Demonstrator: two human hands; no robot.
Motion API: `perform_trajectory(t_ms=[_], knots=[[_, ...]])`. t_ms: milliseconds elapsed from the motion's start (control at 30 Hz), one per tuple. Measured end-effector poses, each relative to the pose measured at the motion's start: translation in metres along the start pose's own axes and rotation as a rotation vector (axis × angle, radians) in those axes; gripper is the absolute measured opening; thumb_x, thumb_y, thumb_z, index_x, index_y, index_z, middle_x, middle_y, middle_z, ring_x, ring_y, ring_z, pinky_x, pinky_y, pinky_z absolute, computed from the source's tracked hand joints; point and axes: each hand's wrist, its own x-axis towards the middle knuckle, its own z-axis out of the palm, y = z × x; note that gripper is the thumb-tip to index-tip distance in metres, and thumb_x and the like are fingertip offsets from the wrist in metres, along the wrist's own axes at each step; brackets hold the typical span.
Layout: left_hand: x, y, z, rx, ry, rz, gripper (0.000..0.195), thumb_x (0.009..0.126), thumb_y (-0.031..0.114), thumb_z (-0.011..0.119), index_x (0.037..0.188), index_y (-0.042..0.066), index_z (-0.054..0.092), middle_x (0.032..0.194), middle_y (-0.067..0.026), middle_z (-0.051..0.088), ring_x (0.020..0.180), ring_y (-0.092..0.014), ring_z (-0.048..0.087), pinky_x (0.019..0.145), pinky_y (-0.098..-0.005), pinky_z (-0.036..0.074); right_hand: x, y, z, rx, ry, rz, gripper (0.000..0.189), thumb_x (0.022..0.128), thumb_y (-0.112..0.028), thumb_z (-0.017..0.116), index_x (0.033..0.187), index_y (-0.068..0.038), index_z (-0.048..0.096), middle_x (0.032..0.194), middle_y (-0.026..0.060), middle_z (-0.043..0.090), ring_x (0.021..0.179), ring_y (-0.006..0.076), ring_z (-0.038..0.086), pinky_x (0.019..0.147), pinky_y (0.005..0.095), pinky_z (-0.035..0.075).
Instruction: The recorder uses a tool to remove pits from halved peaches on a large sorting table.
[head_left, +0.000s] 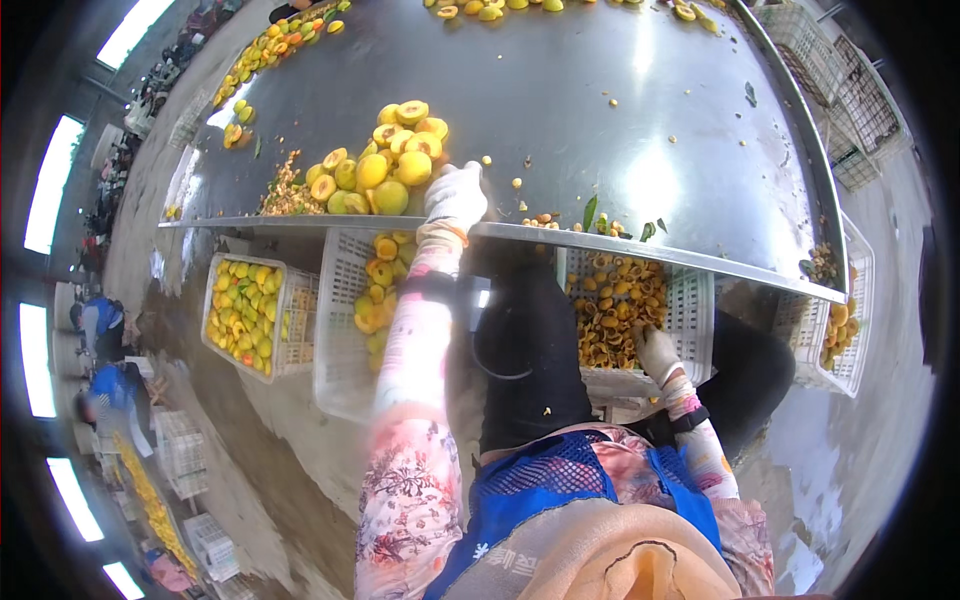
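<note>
My left hand (456, 196), in a white glove, is over the near edge of the metal table (555, 97), right beside a heap of halved yellow-green fruit (390, 169). Its fingers are curled, and whether they hold anything is hidden. Small pale pits (289, 191) lie left of the heap. My right hand (658, 355), also gloved, reaches down into a white plastic crate (691, 315) of small brownish-orange fruit pieces (615, 300). Its fingertips touch the pieces, and a grip cannot be made out.
A crate of yellow-green fruit (244, 315) stands on the floor at left, beside a larger white crate (337, 300) partly under my left arm. Another crate (855, 352) is at the right. More fruit (270, 49) lies along the table's far side. Co-workers (112, 390) are at far left.
</note>
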Motion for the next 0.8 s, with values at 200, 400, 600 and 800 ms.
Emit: perform_trajectory(t_ms=[200,400,600,800], knots=[[-0.023,-0.008,-0.037,-0.723,-0.072,0.070,0.041,0.079,0.031,0.063,0.107,0.004,0.053,0.087,-0.0170,0.064,0.075,-0.026,0.064,0.061,-0.0352,0.050,-0.019,-0.035,-0.015,0.170,0.143,-0.150,0.039,0.095,-0.031,0.047,0.085,0.005,0.058,0.073,0.0298,0.059,0.072,0.0455,0.058,0.059,0.0476,0.045],[-0.117,0.049,-0.041,-2.163,-0.357,0.199,0.050,0.091,0.050,0.048,0.112,0.005,0.053,0.091,-0.0139,0.064,0.059,-0.016,0.061,0.038,-0.0200,0.036,-0.022,-0.083,-0.069,0.770,0.341,-0.120,0.031,0.097,-0.028,0.048,0.089,0.001,0.056,0.056,0.0092,0.052,0.046,0.0155,0.050,0.044,0.0303,0.038],[-0.160,0.110,-0.015,-2.257,-0.198,-0.041,0.048,0.096,0.048,0.038,0.112,0.006,0.053,0.088,-0.0102,0.062,0.062,-0.015,0.058,0.043,-0.0203,0.038,-0.042,-0.178,-0.127,0.618,0.410,-0.548,0.026,0.097,-0.021,0.048,0.085,0.001,0.054,0.055,0.0101,0.050,0.045,0.0183,0.050,0.044,0.0322,0.038],[-0.164,0.124,0.001,-1.921,0.162,0.133,0.038,0.100,0.033,0.038,0.112,0.001,0.054,0.100,-0.0084,0.058,0.089,-0.013,0.053,0.080,-0.0281,0.045,-0.037,-0.174,-0.115,0.321,0.488,-0.548,0.028,0.087,-0.015,0.053,0.106,0.005,0.048,0.069,0.0202,0.053,0.056,0.0303,0.054,0.049,0.0358,0.044]])
